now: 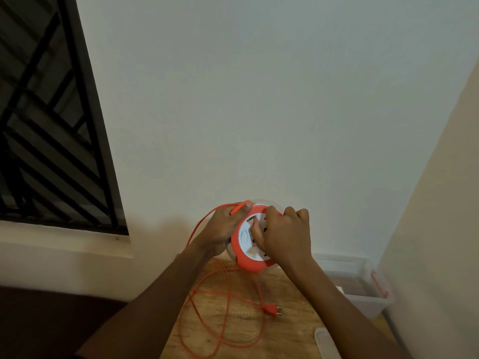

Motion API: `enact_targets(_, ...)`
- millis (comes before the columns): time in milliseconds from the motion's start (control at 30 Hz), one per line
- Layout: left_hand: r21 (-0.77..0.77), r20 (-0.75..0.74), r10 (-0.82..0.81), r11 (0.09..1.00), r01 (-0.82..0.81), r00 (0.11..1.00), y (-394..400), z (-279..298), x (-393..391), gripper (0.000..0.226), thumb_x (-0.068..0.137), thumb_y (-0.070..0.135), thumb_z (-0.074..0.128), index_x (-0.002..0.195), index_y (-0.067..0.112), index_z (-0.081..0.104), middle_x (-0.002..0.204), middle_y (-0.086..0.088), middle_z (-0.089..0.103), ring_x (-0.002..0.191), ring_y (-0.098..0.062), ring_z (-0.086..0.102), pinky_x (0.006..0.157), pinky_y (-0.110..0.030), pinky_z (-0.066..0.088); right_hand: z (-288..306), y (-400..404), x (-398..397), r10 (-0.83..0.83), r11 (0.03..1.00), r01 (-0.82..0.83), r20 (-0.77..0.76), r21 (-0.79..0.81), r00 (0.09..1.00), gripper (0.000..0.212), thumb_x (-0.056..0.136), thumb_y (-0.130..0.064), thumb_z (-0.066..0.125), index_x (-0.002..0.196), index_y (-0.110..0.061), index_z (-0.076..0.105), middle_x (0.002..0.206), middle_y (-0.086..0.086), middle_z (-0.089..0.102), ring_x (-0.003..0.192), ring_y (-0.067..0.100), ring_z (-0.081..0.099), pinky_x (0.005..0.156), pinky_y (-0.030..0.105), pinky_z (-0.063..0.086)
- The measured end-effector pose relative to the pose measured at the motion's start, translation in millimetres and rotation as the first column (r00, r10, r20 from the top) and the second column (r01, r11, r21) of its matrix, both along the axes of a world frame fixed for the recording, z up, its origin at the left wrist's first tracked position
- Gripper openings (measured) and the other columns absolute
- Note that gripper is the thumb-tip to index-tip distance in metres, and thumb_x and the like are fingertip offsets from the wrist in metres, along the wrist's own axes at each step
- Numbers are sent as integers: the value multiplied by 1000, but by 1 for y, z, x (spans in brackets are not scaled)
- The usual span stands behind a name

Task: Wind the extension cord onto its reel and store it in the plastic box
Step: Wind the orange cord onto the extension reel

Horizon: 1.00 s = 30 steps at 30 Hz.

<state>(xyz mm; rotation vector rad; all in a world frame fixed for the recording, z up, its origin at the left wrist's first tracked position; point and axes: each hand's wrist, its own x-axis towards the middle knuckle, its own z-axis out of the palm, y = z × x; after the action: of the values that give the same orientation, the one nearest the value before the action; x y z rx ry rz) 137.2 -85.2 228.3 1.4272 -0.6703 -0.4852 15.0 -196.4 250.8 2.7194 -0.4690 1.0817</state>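
An orange reel (pixel 246 264) with a white socket face is held up above the wooden table (pixel 293 288), its face turned toward me. My left hand (pixel 223 229) grips its left rim and pinches a strand of the orange cord (pixel 207 301) against it. My right hand (pixel 285 234) rests on the white face, fingers curled on the hub. Loose cord loops lie on the table below, ending in an orange plug (pixel 272 310). A clear plastic box (pixel 363 299) with a red latch stands at the right, lid off.
A white lid (pixel 326 343) lies at the table's front right edge. A white wall rises right behind the table and another closes the right side. A barred window (pixel 51 125) fills the upper left. Dark floor lies left of the table.
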Motion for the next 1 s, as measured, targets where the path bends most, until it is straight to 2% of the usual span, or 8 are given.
enact_targets(167,-9,-29,-21,1000,21,999,1,-2,3,42,80,61,66,102,28,77,100,-6,81,83,-27,78,71,-33,64,1,2,-2,76,996,-74,42,-46,996,25,74,-36,75,75,-13,66,62,5,67,60,25,61,64,37,47)
enact_targets(267,-22,-21,-27,999,27,999,2,-5,5,48,84,60,65,109,21,76,107,-15,78,93,-40,75,83,-47,64,3,1,-6,245,963,-240,24,-124,969,27,71,-35,74,84,-13,65,79,6,70,75,28,58,62,37,44)
enact_targets(333,-30,-31,-20,999,19,999,4,-4,6,55,85,59,65,115,14,73,109,-20,76,98,-46,72,91,-54,61,2,0,-10,350,924,-361,-97,-125,932,33,71,-39,69,93,-15,63,95,4,68,89,29,54,69,39,45)
enact_targets(433,-11,-39,-20,1000,19,999,5,-1,6,53,82,60,65,114,19,73,107,-12,78,95,-37,74,88,-48,63,-2,1,-13,337,921,-374,-258,-109,905,46,70,-41,71,108,-17,62,111,4,65,104,29,54,83,44,47)
enact_targets(633,10,-32,-17,1000,17,999,4,-2,2,47,81,61,63,110,25,73,101,-4,80,89,-29,78,74,-34,64,-2,4,-10,274,931,-319,-242,-176,931,54,59,-42,80,103,-16,62,101,6,70,97,31,58,77,43,48)
enact_targets(800,3,21,-25,1000,25,999,5,1,1,42,88,58,62,107,23,77,104,-12,79,94,-37,75,84,-46,64,-6,10,-10,167,975,-167,-16,-145,986,46,68,-53,66,92,-13,61,84,6,66,80,27,54,68,37,37)
enact_targets(900,5,16,-24,1000,24,1000,5,-1,-2,45,85,59,62,108,22,76,105,-13,78,94,-39,75,85,-49,64,-5,9,-8,96,987,-94,7,-132,995,45,74,-57,61,83,-13,60,70,5,63,68,25,50,65,37,32)
enact_targets(1000,18,-10,-16,1000,17,1000,3,-2,-3,50,82,61,62,114,23,72,104,-8,80,91,-34,78,84,-48,64,-2,4,-6,30,998,-31,-19,-62,999,45,79,-57,54,82,-13,64,64,4,65,62,23,55,67,37,37)
